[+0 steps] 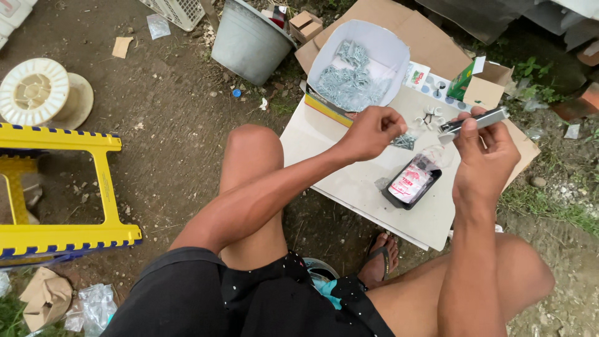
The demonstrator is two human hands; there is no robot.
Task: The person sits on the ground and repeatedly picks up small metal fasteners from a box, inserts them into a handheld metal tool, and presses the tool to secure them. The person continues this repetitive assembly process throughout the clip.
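Note:
My right hand (485, 156) grips a slim grey metal tool (474, 121), held level above a white board (349, 181). My left hand (371, 131) is closed in a pinch just left of the tool's end; what it pinches is too small to see. Below the hands lie a small heap of metal pieces (404, 141), a few white clips (432, 114) and a black tray (412, 183) holding a plastic packet. Behind my left hand stands a white box (380, 43) full of small silvery metal parts (350, 84).
I sit on bare dirt with my knees on both sides of the board. A yellow plastic stool (62, 234) lies at left, a white spool (34, 92) behind it. A grey bucket (248, 43), flattened cardboard (424, 37) and a small open carton (483, 87) lie at the back.

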